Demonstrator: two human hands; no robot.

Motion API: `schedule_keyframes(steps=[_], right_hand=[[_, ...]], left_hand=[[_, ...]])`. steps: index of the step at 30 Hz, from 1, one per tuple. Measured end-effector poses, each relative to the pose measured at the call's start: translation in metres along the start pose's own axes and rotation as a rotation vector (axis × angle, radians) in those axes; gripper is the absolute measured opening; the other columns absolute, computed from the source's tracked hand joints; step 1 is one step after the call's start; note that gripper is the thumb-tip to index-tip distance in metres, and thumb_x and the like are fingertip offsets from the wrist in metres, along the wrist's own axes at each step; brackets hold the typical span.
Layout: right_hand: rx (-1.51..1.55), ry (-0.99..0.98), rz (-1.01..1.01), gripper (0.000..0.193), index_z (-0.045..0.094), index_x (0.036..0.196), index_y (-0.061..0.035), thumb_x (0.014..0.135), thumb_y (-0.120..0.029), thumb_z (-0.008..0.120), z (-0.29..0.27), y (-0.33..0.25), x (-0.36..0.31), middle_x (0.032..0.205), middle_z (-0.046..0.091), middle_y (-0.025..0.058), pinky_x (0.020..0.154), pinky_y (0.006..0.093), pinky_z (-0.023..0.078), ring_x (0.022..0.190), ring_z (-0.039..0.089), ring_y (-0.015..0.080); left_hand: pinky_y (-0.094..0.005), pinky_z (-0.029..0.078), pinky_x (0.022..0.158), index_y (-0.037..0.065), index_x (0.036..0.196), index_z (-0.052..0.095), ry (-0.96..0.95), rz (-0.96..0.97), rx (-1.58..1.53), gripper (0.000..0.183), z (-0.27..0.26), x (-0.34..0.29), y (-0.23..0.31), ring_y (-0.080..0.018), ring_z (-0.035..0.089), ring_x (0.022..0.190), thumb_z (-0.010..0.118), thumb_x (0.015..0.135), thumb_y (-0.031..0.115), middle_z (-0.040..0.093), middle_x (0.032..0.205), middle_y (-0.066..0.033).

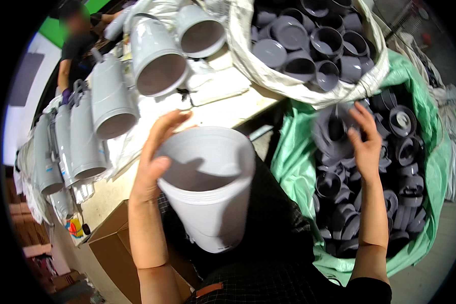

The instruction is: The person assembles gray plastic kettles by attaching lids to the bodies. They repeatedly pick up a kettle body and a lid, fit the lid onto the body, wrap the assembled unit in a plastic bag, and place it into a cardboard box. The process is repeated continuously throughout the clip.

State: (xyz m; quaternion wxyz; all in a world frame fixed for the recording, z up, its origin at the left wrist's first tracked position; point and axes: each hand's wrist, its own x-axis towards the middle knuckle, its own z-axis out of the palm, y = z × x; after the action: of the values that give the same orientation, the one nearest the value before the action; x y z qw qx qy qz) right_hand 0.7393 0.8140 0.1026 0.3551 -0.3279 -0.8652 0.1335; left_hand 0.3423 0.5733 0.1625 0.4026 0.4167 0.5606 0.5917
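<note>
My left hand point(157, 152) is spread wide, thumb apart from the fingers, curved about the left side of the rim of a light grey container point(207, 213). The container sits at my lap between my two arms, its round mouth turned up toward me and its long axis running from that mouth down to the base, roughly in line with my view. The left hand is the near one, right beside the rim; my right hand point(366, 142) is well off to the right, over the green bag point(289, 169), so the container lies to its left and a little lower. Under my right fingers is a flared dark grey piece point(323, 133), its hole facing up; blur there keeps me from telling whether I grip it or only touch it. More dark grey parts point(408, 185) crowd the bag below.

Beyond it, a white sack point(243, 40) holds dark grey cups point(291, 33). On the table point(228, 109) ahead and to my left lie more light grey containers point(159, 45), and an open cardboard box point(111, 245) stands beside my left forearm.
</note>
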Motion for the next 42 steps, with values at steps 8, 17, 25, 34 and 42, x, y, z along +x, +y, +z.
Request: schedule_keyframes(steps=[8,17,25,34,42], right_hand=[[1.416,-0.485,0.324,0.098,0.026,0.157,-0.0056,0.073,-0.016,0.075,0.113,-0.221,0.039,0.140,0.052,0.0149,0.114,0.0376,0.036,0.131,0.050,0.0244],[1.546,-0.076,0.252,0.102,0.025,0.150,-0.0054,0.082,-0.070,0.067,0.150,-0.260,0.028,0.144,0.047,0.0231,0.114,0.0497,0.040,0.136,0.047,0.0366],[0.652,0.044,-0.356,0.056,0.053,0.122,-0.0019,0.084,-0.041,0.066,0.163,-0.244,0.043,0.117,0.059,0.0177,0.109,0.0511,0.041,0.111,0.057,0.0355],[0.784,0.123,-0.254,0.094,0.051,0.132,0.0033,0.078,-0.070,0.075,0.170,-0.238,0.020,0.129,0.054,0.0185,0.112,0.0495,0.037,0.125,0.052,0.0340],[0.783,0.174,-0.269,0.079,0.059,0.119,0.0000,0.079,-0.066,0.075,0.178,-0.242,0.047,0.111,0.057,0.0142,0.098,0.0449,0.046,0.104,0.057,0.0308]], left_hand=[[-0.0395,0.030,0.115,0.004,0.154,0.029,0.093,0.047,0.023,0.135,-0.027,-0.032,0.035,-0.0262,0.042,0.136,0.091,0.053,0.069,0.044,0.144,-0.0153],[-0.0435,0.042,0.109,0.007,0.139,0.031,0.339,0.157,-0.178,0.117,-0.003,-0.053,0.007,-0.0267,0.051,0.126,0.084,0.060,0.076,0.048,0.131,-0.0149],[-0.0473,0.038,0.107,0.000,0.124,0.048,0.114,0.464,0.407,0.080,-0.038,-0.079,0.000,-0.0385,0.052,0.112,0.086,0.069,0.045,0.051,0.115,-0.0203],[-0.0447,0.040,0.092,-0.002,0.104,0.048,0.247,0.662,0.748,0.078,-0.036,-0.078,0.012,-0.0376,0.045,0.105,0.085,0.059,0.048,0.044,0.108,-0.0198],[-0.0437,0.043,0.089,-0.002,0.108,0.053,0.254,0.640,0.815,0.079,-0.044,-0.052,0.022,-0.0385,0.048,0.100,0.088,0.058,0.048,0.049,0.106,-0.0197]])
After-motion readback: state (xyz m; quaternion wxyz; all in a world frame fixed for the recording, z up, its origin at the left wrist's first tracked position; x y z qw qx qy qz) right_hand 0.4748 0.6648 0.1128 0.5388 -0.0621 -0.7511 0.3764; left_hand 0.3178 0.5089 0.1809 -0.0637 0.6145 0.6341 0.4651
